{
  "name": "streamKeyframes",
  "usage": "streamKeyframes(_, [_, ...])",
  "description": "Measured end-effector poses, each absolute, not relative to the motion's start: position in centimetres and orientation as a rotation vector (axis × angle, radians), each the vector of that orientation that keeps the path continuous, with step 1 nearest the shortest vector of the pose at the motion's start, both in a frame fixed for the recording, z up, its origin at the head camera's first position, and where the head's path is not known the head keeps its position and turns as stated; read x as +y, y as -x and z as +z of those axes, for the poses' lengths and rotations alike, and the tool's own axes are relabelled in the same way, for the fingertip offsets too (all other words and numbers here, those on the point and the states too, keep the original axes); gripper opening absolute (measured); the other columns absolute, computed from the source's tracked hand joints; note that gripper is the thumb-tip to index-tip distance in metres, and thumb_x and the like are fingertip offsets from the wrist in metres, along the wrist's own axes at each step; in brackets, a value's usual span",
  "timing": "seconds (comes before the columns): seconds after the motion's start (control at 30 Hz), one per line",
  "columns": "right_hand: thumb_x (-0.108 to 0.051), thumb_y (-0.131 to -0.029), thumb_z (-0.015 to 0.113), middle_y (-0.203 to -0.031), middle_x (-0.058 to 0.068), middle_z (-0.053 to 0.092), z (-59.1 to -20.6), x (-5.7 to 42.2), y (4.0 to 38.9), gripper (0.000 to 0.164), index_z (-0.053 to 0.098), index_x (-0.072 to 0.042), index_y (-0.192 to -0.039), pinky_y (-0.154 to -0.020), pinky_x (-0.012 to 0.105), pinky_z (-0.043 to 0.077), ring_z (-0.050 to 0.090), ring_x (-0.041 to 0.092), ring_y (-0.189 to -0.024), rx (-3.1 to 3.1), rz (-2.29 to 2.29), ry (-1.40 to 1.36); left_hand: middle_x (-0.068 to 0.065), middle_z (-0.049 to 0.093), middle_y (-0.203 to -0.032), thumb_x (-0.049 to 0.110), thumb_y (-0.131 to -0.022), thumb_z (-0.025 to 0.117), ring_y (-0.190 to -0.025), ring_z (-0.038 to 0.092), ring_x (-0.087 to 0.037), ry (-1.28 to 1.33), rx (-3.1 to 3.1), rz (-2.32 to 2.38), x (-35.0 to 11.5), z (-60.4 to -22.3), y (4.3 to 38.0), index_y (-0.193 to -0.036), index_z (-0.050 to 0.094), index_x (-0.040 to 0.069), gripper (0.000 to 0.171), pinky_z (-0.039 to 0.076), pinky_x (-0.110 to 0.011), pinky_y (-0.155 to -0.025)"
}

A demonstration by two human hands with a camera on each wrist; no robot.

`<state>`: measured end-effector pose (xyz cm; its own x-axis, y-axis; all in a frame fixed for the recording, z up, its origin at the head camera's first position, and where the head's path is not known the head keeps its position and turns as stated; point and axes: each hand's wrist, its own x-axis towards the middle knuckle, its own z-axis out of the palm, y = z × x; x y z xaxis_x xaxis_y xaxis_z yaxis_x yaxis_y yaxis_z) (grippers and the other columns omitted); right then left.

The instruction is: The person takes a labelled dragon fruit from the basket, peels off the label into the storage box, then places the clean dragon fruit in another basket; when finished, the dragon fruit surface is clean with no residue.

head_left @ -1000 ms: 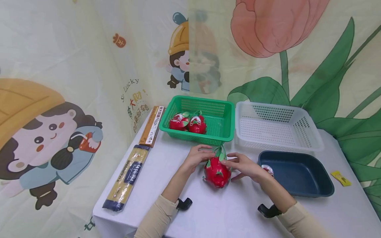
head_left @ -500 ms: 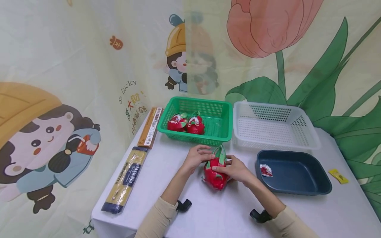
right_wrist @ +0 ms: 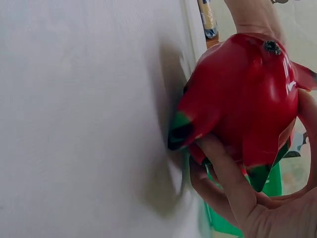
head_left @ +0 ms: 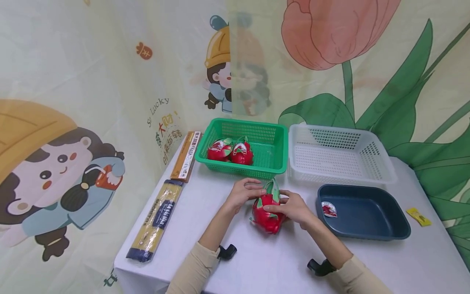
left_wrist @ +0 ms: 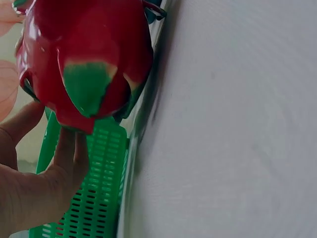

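Observation:
A red dragon fruit (head_left: 267, 218) with green-tipped scales and long green top leaves lies on the white cloth, between both hands. My right hand (head_left: 292, 208) grips its right side, thumb over the top; in the right wrist view the fingers (right_wrist: 225, 168) curl under its scales. My left hand (head_left: 242, 196) holds the leafy end from the left; the left wrist view has the thumb and fingers (left_wrist: 64, 158) at the fruit's scales. Two more dragon fruits, one of them nearer the middle (head_left: 242, 154) and one further left (head_left: 219, 150), bear round labels inside the green basket (head_left: 240, 168).
Right of the green basket stands a white basket (head_left: 341, 177). A dark blue tray (head_left: 367, 216) sits before it, with a round label (head_left: 329, 209) inside. A yellow packet (head_left: 418, 217) lies at the right; a spaghetti pack (head_left: 156, 220) and pasta box (head_left: 186, 157) lie at the left.
My right hand has moved left onto the dragon fruit, from fingers spread beside it to a grip with the thumb over it. The left hand has stayed almost in place.

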<state>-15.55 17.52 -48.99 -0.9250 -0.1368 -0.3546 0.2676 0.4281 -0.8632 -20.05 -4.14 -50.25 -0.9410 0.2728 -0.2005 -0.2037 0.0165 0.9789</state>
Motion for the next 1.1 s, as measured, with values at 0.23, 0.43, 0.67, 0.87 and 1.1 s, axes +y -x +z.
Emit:
streamKeyframes(0.23, [-0.033, -0.083, 0.089, -0.139, 0.028, 0.062, -49.0, 18.6, 15.1, 0.097, 0.037, 0.003, -0.156, -0.079, 0.042, 0.065, 0.069, 0.031, -0.109, 2.202, -1.586, -0.095, -0.014, 0.076, -0.117, 0.021, -0.095, 0.078, -0.104, 0.075, -0.025, -0.097, 1.91, 2.025, -4.2, -49.9, 20.1, -0.13, 0.066, 0.001, 0.042, 0.061, -0.039, -0.096])
streamKeyframes(0.43, [-0.028, -0.087, 0.085, -0.147, 0.031, 0.054, -48.6, 20.1, 14.6, 0.092, 0.034, 0.002, -0.158, -0.08, 0.043, 0.065, 0.066, 0.034, -0.116, 2.133, -1.645, -0.057, -0.019, 0.074, -0.119, 0.016, -0.099, 0.072, -0.106, 0.075, -0.031, -0.109, 1.841, 2.092, -4.4, -49.9, 20.5, -0.131, 0.062, -0.005, 0.039, 0.061, -0.039, -0.094])
streamKeyframes(0.67, [-0.016, -0.093, 0.076, -0.147, 0.032, 0.048, -47.1, 23.6, 13.8, 0.087, 0.024, 0.003, -0.161, -0.087, 0.045, 0.064, 0.063, 0.031, -0.117, 1.977, -1.812, -0.007, -0.022, 0.073, -0.122, 0.014, -0.099, 0.071, -0.106, 0.075, -0.031, -0.101, 1.791, 2.112, -4.3, -49.8, 20.8, -0.131, 0.061, -0.005, 0.039, 0.062, -0.041, -0.092])
streamKeyframes(0.87, [-0.013, -0.101, 0.065, -0.138, 0.018, 0.054, -45.4, 26.6, 13.0, 0.086, 0.007, 0.005, -0.162, -0.091, 0.04, 0.063, 0.064, 0.02, -0.114, 1.912, -1.904, 0.071, -0.02, 0.072, -0.125, 0.016, -0.1, 0.07, -0.107, 0.074, -0.031, -0.119, 1.789, 2.085, -3.7, -49.4, 20.9, -0.132, 0.061, -0.004, 0.039, 0.062, -0.042, -0.092])
streamKeyframes(1.1, [-0.016, -0.106, 0.057, -0.131, -0.004, 0.054, -43.6, 29.6, 13.5, 0.079, 0.006, 0.004, -0.163, -0.09, 0.037, 0.062, 0.056, 0.014, -0.118, 1.915, -1.964, 0.087, -0.024, 0.069, -0.128, 0.012, -0.102, 0.067, -0.113, 0.072, -0.036, -0.132, 1.674, 2.095, -1.9, -49.0, 21.0, -0.138, 0.054, -0.011, 0.045, 0.06, -0.046, -0.096])
